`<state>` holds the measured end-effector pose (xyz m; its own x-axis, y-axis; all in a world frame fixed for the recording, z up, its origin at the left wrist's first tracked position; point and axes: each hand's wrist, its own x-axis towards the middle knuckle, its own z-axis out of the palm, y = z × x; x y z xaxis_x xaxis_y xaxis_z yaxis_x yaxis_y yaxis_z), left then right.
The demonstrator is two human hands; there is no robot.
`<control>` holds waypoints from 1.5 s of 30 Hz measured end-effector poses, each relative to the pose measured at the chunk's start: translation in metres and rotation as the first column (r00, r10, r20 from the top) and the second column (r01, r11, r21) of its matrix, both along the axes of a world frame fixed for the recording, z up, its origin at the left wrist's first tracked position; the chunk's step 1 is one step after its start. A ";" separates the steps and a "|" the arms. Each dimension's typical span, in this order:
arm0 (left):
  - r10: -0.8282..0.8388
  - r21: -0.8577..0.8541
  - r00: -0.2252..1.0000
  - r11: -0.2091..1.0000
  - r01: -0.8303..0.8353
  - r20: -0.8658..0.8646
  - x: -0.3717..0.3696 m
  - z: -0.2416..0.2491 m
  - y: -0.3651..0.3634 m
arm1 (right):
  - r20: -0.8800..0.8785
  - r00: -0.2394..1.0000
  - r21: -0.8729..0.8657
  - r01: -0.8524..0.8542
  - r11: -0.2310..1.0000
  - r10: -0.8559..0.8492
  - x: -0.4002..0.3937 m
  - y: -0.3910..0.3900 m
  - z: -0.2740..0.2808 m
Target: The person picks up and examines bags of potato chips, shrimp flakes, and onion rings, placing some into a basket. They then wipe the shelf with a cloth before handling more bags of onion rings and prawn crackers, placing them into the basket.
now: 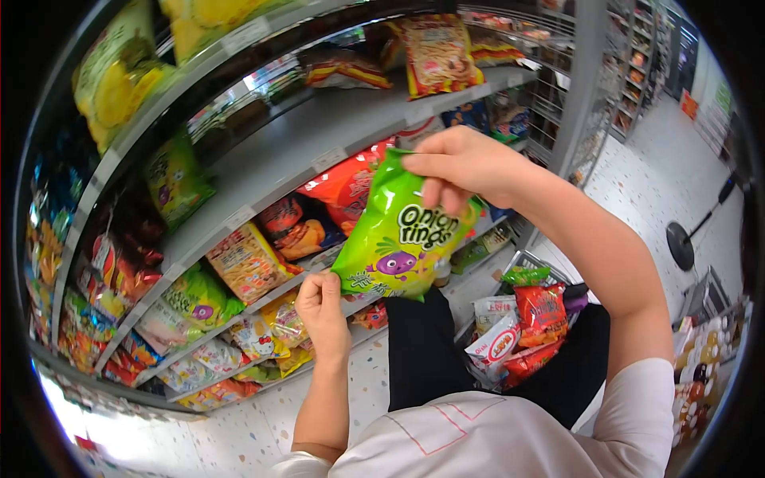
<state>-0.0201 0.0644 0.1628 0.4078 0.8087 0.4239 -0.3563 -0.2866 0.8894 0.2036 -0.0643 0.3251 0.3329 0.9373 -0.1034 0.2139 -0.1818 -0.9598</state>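
Note:
Held up in front of the shelves is a green bag of onion rings (381,231) with a purple cartoon onion printed on it. My left hand (323,307) pinches its lower left corner between thumb and fingers. At the upper edge, my right hand (458,166) grips the bag, with the thumb at the top left corner and the other fingers curled over the front. The bag hangs tilted between both hands. Below it to the right, by my legs, a basket (522,259) holds several snack bags, among them a red bag (542,311) and a white-and-red bag (494,342).
Tiered shelves (275,159) curve round from the left with several snack bags, including another green onion bag (177,179) and a yellow-and-red bag (438,54). Bottles (701,354) stand at the right edge. A speckled floor (637,207) stretches along the aisle.

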 end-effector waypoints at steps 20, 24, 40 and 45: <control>0.217 -0.171 0.879 0.973 -0.157 0.425 -0.081 0.087 0.088 | -0.446 0.874 0.526 0.079 0.847 0.196 -0.132 0.123 0.003; 0.244 -0.012 0.947 0.969 -0.247 0.209 -0.121 0.109 0.120 | -0.332 0.858 0.614 -0.118 0.781 0.391 -0.145 0.221 0.028; 0.921 0.904 0.321 0.319 -0.286 -0.223 -0.091 0.157 0.208 | 0.224 0.904 0.490 -0.427 0.760 0.364 -0.152 0.362 0.039; 0.949 0.907 0.198 0.297 -0.298 -0.245 -0.075 0.151 0.217 | 0.268 0.953 0.517 -0.266 0.814 0.142 -0.149 0.319 0.048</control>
